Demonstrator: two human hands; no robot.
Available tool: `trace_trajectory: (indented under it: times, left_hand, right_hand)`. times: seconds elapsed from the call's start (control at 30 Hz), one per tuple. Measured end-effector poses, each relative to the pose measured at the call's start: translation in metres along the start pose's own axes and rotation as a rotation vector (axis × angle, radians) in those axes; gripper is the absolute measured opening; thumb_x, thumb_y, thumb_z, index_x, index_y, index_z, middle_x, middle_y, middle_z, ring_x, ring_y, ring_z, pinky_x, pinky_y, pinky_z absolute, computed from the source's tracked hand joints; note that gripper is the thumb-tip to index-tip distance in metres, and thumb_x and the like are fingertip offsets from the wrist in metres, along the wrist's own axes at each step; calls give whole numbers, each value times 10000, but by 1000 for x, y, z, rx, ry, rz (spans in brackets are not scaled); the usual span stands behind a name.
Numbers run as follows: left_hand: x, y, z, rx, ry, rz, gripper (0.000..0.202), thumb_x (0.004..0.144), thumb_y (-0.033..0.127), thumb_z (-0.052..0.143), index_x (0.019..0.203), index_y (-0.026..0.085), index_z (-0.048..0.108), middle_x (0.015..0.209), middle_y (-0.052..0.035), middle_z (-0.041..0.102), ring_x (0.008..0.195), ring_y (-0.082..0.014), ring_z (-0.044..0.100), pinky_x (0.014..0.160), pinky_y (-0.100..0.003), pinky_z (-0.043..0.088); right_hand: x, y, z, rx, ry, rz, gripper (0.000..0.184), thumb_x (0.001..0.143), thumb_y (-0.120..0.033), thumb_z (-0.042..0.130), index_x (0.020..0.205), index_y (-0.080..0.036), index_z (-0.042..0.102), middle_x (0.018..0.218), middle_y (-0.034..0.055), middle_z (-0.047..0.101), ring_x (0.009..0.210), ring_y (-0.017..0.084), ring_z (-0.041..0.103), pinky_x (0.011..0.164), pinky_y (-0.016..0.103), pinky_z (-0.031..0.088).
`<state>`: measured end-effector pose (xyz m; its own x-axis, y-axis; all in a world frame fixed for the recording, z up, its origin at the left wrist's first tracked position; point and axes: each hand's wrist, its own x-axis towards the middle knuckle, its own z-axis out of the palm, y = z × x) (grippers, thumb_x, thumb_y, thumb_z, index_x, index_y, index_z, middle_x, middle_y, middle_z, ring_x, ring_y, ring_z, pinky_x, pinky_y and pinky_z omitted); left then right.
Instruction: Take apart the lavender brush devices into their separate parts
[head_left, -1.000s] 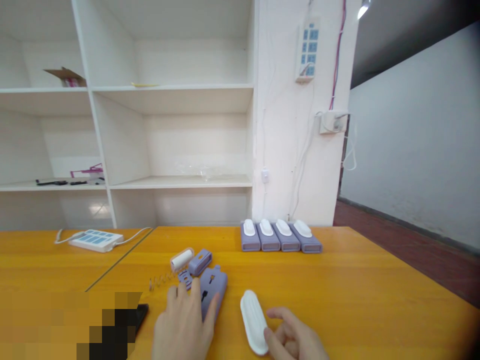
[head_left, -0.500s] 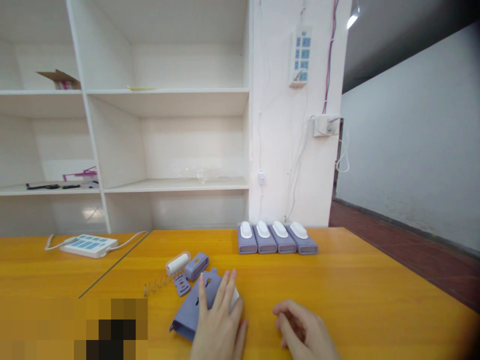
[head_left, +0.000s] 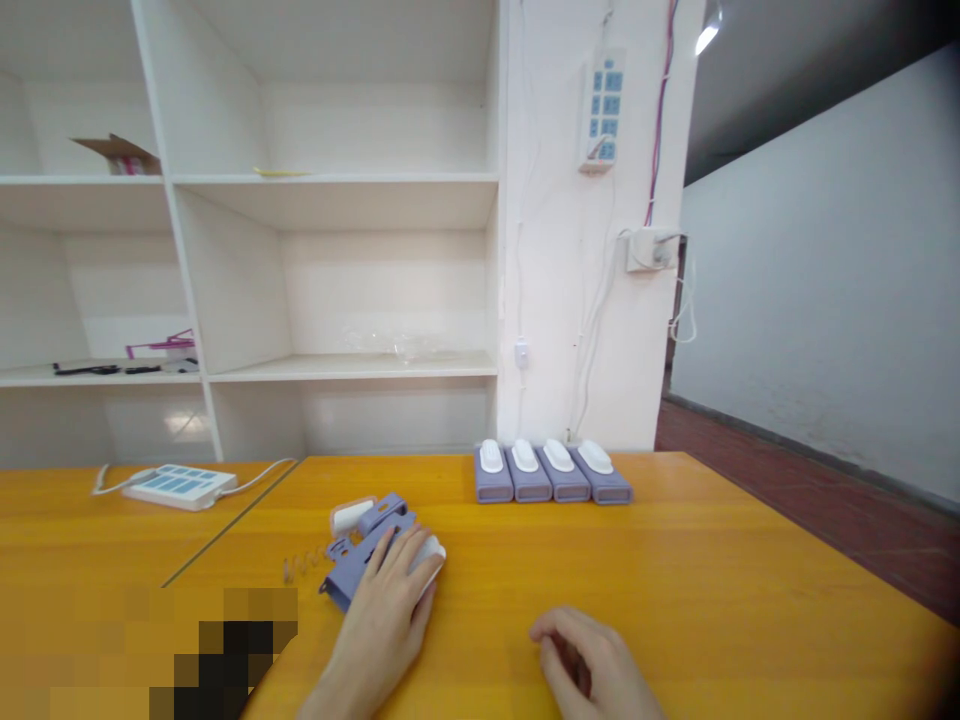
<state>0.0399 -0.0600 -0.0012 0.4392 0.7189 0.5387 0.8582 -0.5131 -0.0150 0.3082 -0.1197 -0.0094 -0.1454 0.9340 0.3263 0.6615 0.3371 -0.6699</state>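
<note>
White oval piece now nearer the purple cap.
The left hand has slid the purple casing towards that cap too.

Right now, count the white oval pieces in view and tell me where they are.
5. Four sit one apiece on the back row's purple cases: leftmost piece, second piece, third piece, rightmost piece. The fifth piece is partly under the left hand, which could hide more.

Right now my left hand hides part of the purple case and white piece under it; leftward, pixelation masks a dark shape; my right hand runs off the bottom edge.
</note>
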Motion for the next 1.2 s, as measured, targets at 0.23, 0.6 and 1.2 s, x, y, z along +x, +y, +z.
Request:
trace_trajectory:
  times: [0.23, 0.6, 1.2]
  left_hand:
    - [-5, 20, -1, -59, 53, 26, 254, 967, 286, 537, 1188, 242, 656, 1517, -122, 514, 1463, -335, 399, 1188, -613, 351]
    - [1, 56, 10, -411, -210, 56, 524, 882, 366, 679, 1387, 252, 596, 1490, -108, 556, 1354, -295, 552, 1102, -450, 492]
    - [6, 30, 47, -619, 56, 62, 214, 890, 176, 546, 926, 267, 736, 1101, -56, 784, 1011, -202, 750, 912, -277, 605]
  right_hand:
    - [-1, 2, 3, -33, -29, -29, 254, 939, -230, 449, 890, -207, 697, 748, 16, 643, 657, 175, 597, 624, 257, 435]
    - [13, -19, 10, 17, 28, -68, 260, 887, -118, 452, 1012, -201, 665, 1015, 80, 664, 970, 227, 654, 869, 301, 504]
    - [185, -34, 64, -611, 213, 115, 412, 895, -173, 536, 1298, -135, 614, 1401, 270, 539, 1255, 392, 519, 1002, 512, 355]
